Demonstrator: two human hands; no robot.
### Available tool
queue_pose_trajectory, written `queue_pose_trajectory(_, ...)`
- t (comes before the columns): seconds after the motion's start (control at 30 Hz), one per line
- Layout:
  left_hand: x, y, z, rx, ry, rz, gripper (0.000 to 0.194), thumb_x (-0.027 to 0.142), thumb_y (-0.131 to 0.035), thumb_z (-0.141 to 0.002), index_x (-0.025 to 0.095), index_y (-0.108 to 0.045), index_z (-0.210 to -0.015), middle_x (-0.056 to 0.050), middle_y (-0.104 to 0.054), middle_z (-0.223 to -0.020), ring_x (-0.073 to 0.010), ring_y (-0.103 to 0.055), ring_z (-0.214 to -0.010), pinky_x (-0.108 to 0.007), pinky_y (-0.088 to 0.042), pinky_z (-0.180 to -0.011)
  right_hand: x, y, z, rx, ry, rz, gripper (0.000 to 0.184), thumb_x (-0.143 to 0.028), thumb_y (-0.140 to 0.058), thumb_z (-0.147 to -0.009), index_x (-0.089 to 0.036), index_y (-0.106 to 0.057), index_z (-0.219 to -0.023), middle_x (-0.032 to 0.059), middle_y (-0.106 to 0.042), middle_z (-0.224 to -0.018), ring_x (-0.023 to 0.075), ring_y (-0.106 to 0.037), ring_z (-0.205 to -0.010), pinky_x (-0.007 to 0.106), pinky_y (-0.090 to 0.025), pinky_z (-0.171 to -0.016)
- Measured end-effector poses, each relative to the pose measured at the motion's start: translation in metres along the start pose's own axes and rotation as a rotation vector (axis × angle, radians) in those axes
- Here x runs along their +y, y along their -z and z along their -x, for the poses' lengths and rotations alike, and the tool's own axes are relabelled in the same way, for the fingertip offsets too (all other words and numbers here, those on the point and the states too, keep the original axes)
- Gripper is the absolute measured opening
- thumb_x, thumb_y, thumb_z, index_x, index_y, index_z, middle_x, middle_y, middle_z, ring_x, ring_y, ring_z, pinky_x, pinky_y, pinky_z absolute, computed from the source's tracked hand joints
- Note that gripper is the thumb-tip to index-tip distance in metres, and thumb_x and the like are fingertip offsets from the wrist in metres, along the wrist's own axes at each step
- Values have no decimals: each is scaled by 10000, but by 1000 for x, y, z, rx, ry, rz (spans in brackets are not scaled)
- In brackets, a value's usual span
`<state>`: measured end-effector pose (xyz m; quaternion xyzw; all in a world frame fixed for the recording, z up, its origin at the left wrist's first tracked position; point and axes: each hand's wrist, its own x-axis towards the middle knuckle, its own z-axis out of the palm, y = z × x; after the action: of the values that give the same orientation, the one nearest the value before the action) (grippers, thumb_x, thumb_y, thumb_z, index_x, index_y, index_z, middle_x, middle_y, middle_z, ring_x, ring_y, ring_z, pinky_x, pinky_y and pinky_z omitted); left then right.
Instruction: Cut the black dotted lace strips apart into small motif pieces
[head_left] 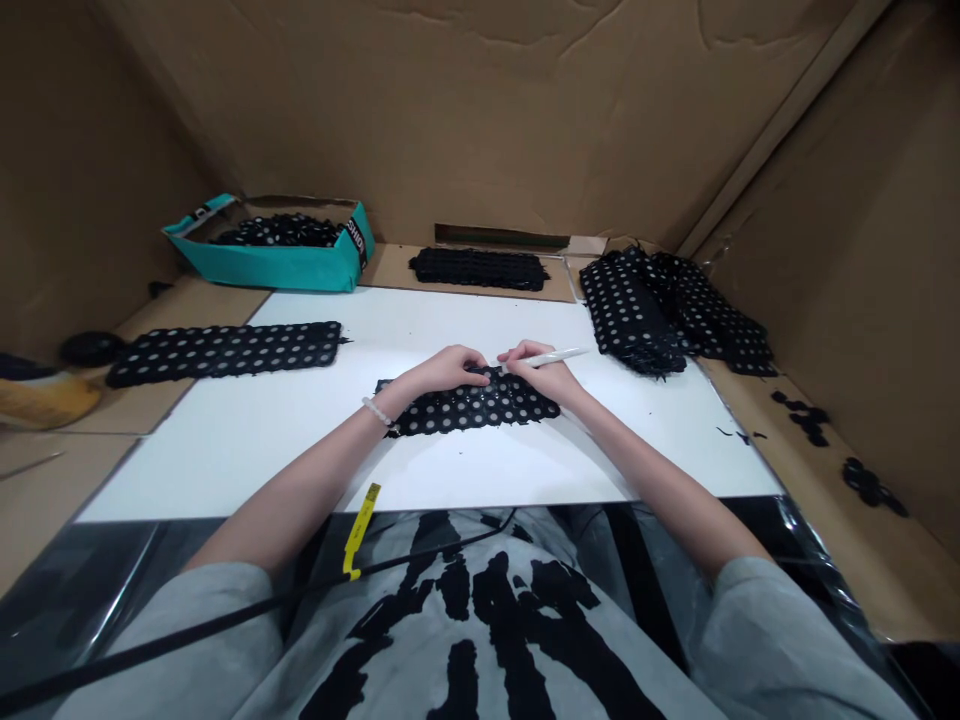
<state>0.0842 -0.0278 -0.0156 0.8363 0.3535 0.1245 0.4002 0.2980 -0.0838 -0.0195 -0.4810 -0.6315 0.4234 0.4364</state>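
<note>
A strip of black fabric [472, 405] with rows of round holes lies flat on the white board [225, 470], close to its middle. My left hand [448, 368] rests on the strip's upper edge, pressing down with its fingers. My right hand [541, 372] grips a white marker pen [553, 357], its fingers touching the strip's upper edge. The pen's tip is hidden by my fingers. A beaded bracelet [379, 412] circles my left wrist.
A similar strip [223, 353] lies at the left. Folded dotted fabric [634, 308] is piled at the right, and a dark stack [478, 268] lies beyond the board. A teal box [315, 268] holds more fabric. Black scraps [806, 417] lie on cardboard at the right, within cardboard walls.
</note>
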Motion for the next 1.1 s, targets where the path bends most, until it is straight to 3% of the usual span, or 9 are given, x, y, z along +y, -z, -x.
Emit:
queue_pose_trajectory(0.13, 0, -1, 0, 49, 58, 54, 354, 476, -694, -703, 150, -700, -841, -39, -688, -786, -191, -571, -751, -293, -381, -696, 8, -8, -1, 21, 14, 66, 61, -258, -598, -731, -204, -582, -707, 30, -732, -866, 190, -662, -858, 337, -484, -848)
queue_pose_trajectory(0.3, -7, -3, -1, 1, 63, 193, 326, 461, -681, -716, 146, -699, -800, -19, -674, -751, -170, -553, -725, -284, -385, -705, 10, -14, 1, -2, 40, 93, 81, -281, -571, -758, -205, -568, -730, 31, -724, -896, 185, -648, -836, 324, -483, -801)
queue_pose_trajectory(0.5, -4, 6, 4, -134, 24, 187, 351, 475, -636, -755, 157, -712, -882, -28, -698, -849, -181, -578, -804, -274, -402, -759, 7, -23, 4, 70, 127, 358, 86, -268, -547, -777, -220, -538, -706, 9, -676, -789, 194, -603, -804, 355, -438, -827)
queue_pose_trajectory(0.63, 8, 4, 9, 2, 84, -32, 435, 496, -707, -672, 163, -690, -951, -58, -706, -931, -223, -596, -853, -279, -407, -742, 8, -17, 0, 39, 65, 161, 96, -293, -566, -755, -213, -548, -705, 12, -664, -765, 183, -600, -750, 318, -454, -740)
queue_pose_trajectory(0.7, 13, 1, 10, 31, 109, -122, 391, 495, -710, -663, 169, -688, -878, -52, -704, -870, -224, -596, -810, -280, -398, -702, 9, -12, -2, 8, 33, 68, 98, -289, -579, -734, -206, -555, -688, 19, -677, -794, 186, -618, -783, 316, -464, -757)
queue_pose_trajectory(0.8, 15, -2, 10, -29, 123, -103, 336, 507, -664, -702, 174, -671, -750, -33, -693, -769, -215, -589, -758, -278, -386, -666, 10, -7, -2, -48, 33, 81, 95, -270, -599, -707, -201, -564, -652, 33, -696, -865, 202, -635, -862, 335, -463, -823)
queue_pose_trajectory(1.1, 3, -1, 4, -84, 146, 108, 359, 491, -670, -687, 156, -695, -812, -27, -683, -775, -205, -566, -772, -284, -391, -710, 9, -17, 9, -12, 111, 304, 89, -289, -563, -764, -218, -568, -710, 42, -705, -973, 227, -611, -978, 389, -430, -914)
